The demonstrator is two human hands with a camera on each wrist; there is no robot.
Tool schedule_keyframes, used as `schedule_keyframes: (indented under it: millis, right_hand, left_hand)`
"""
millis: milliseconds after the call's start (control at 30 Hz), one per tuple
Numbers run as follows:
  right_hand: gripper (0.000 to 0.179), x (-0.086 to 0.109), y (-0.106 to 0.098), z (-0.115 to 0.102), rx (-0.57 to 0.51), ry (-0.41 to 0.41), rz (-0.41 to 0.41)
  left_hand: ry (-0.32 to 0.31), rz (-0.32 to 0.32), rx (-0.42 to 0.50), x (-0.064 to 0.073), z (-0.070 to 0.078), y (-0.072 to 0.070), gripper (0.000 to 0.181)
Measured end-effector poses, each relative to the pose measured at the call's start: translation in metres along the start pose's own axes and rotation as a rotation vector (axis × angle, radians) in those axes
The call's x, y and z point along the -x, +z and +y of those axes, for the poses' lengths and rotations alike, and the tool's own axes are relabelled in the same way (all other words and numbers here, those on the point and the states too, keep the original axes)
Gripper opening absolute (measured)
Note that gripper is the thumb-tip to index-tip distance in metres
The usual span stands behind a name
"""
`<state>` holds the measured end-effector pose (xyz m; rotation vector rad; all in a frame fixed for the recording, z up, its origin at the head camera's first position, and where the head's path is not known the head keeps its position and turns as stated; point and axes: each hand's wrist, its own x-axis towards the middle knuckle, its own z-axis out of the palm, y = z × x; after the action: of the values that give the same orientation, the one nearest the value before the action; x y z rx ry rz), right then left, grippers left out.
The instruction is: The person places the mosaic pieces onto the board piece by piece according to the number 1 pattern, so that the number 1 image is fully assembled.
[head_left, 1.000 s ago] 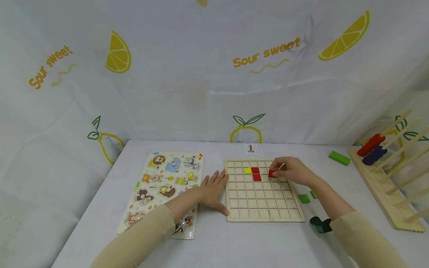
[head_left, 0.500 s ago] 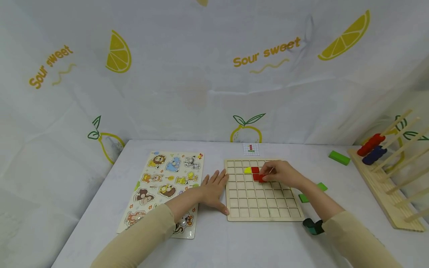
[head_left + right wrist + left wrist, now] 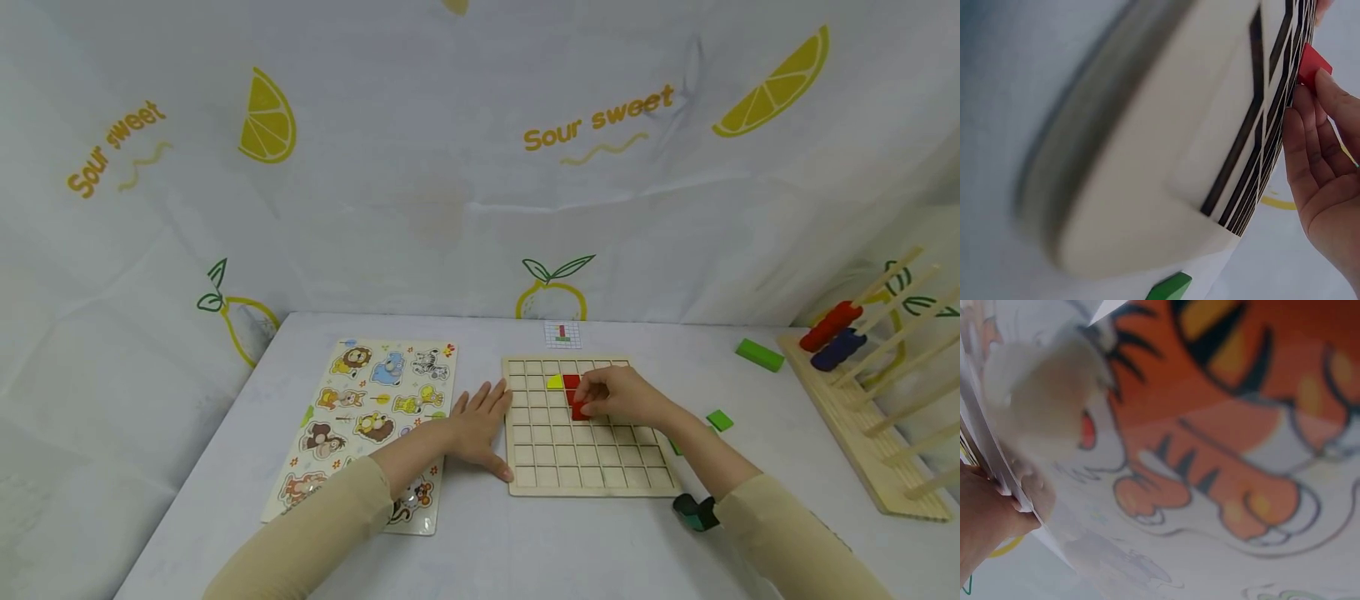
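Observation:
On the white table lies a wooden grid board (image 3: pixel 536 479). A yellow quarter-round tile (image 3: pixel 554 382) and a red tile (image 3: pixel 572 381) sit in its upper cells. My right hand (image 3: pixel 626 396) pinches another red square tile (image 3: pixel 579 412) just below them, over the grid. In the right wrist view the red tile (image 3: pixel 1315 64) stands tilted at the board, under the thumb; the other fingers are bent behind. My left hand (image 3: pixel 477 429) lies flat with spread fingers, fingertips and thumb at the board's left edge.
Left of the board lies an animal picture puzzle (image 3: pixel 375 400), partly under my left forearm. A small pattern card (image 3: pixel 562 335) lies behind the board. To the right are a green tile (image 3: pixel 720 420), a green block (image 3: pixel 759 354) and a pegged wooden rack (image 3: pixel 862 425) with beads.
My right hand has moved left across the grid with the red tile, then slightly nearer, to just below the other red tiles. My left hand stays in place.

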<state>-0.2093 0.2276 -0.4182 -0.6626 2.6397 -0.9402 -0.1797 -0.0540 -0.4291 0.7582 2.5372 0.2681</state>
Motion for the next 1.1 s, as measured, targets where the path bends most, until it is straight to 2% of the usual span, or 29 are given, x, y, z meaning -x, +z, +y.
schedule_keyframes:
  millis: [467, 733, 1100]
  right_hand:
    - [0.007, -0.0014, 0.0028, 0.0017, 0.000, -0.016, -0.011]
    - [0.007, -0.0008, 0.0037, -0.0010, -0.001, 0.003, -0.014]
    - [0.007, 0.0003, 0.0047, 0.0008, 0.037, 0.017, 0.030]
  left_hand:
    - [-0.009, -0.008, -0.003, 0.0011, 0.0012, -0.0018, 0.125]
    - [-0.010, 0.000, -0.003, 0.0001, 0.0010, -0.0002, 0.125]
    - [-0.013, 0.000, -0.009, -0.0005, 0.0016, 0.0003, 0.126]
